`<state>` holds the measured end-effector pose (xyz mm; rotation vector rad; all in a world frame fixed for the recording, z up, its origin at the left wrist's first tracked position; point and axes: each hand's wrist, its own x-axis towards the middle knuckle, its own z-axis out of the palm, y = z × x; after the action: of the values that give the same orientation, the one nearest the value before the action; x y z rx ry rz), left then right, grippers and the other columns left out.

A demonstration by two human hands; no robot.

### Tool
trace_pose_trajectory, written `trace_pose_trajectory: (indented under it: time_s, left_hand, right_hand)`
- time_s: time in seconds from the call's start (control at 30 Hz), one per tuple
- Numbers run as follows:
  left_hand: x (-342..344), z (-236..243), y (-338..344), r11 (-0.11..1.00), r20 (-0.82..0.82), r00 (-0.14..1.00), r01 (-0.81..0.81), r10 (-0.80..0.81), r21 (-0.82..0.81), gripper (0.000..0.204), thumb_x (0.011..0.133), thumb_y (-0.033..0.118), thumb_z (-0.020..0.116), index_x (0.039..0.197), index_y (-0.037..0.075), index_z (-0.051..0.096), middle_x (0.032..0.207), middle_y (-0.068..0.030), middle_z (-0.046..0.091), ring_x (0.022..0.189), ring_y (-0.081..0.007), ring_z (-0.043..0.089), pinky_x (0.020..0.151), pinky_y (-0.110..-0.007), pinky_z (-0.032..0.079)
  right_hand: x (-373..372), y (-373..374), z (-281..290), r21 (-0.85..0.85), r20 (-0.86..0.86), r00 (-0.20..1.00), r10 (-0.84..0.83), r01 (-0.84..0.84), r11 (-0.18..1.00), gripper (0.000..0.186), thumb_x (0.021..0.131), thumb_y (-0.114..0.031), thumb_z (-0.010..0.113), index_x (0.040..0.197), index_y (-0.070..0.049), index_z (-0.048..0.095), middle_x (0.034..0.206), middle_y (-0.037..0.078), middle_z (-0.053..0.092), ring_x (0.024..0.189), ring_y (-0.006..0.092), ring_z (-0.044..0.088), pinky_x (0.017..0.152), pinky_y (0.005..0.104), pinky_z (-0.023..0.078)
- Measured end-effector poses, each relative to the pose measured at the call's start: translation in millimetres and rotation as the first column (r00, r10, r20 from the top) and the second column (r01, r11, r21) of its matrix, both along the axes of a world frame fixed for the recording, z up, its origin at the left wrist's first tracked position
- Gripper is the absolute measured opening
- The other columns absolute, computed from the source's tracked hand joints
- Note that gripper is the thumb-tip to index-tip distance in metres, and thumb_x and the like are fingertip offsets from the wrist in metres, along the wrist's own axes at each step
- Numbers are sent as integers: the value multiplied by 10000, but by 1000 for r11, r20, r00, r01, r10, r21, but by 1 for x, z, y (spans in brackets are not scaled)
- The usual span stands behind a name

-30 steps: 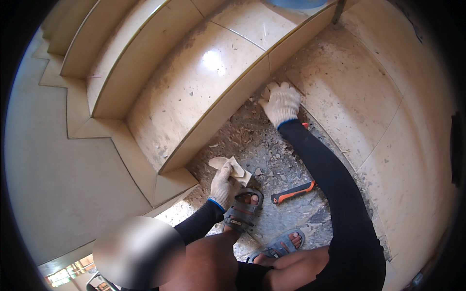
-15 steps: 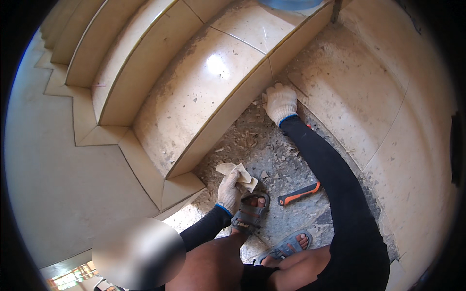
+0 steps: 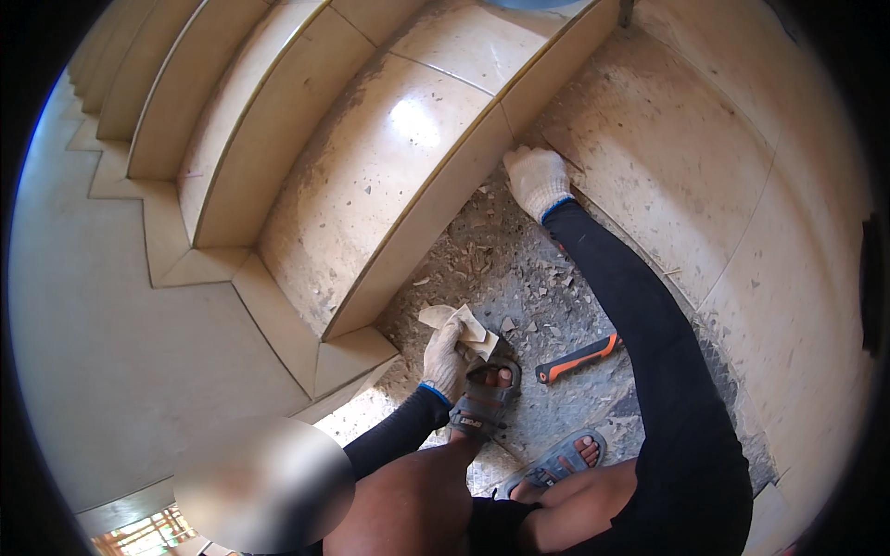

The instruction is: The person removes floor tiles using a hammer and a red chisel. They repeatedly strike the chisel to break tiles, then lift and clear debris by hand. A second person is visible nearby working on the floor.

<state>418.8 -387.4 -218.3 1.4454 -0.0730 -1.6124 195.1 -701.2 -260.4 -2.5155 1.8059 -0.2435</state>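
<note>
Tile pieces (image 3: 476, 332) sit clasped in the left hand (image 3: 446, 360); right hand (image 3: 539, 178), grip unclear, near the riser's (image 3: 426, 230) lower edge; rubble (image 3: 471, 267) between.

Downward fisheye view from overhead

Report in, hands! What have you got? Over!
Left hand: gripping tile pieces. Right hand: near step's foot, grip hidden. Possibly in the way: rubble, tool handle.

Stairway work site (bldg type unclear), tiled steps (image 3: 343, 190), rough bare floor (image 3: 579, 403) w/ broken bits (image 3: 477, 259), orange-blk tool handle (image 3: 577, 360)
</note>
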Motion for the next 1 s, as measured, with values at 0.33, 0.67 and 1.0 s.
trace_pose_trajectory:
  time_s: [0.33,0.67,1.0]
  left_hand:
    - [9,15,-19,992,-308,949,-98,68,-83,666,1172,659,515,1516,96,604,1451,-120,685,1331,-324,668,1142,-549,558]
    - [-2,20,1,974,-512,831,-219,217,58,496,1195,564,507,1404,131,629,1332,-82,694,1286,-321,653,1183,-565,500]
    - [-8,16,8,981,-541,822,-193,178,29,694,1168,685,484,1515,94,592,1438,-144,662,1372,-360,627,1242,-589,457]
  right_hand:
    - [32,134,94,102,756,633,164,-361,927,224,937,-268,757,1141,-208,828,1117,110,809,1073,349,777,954,503,626]
    - [-67,38,73,46,227,851,-473,476,878,398,1009,-456,767,1197,-111,822,1235,173,789,1185,369,759,1016,496,610]
    - [-90,42,62,444,181,878,-443,328,834,412,910,-478,805,1031,-88,864,1024,223,835,1021,388,824,888,514,642]
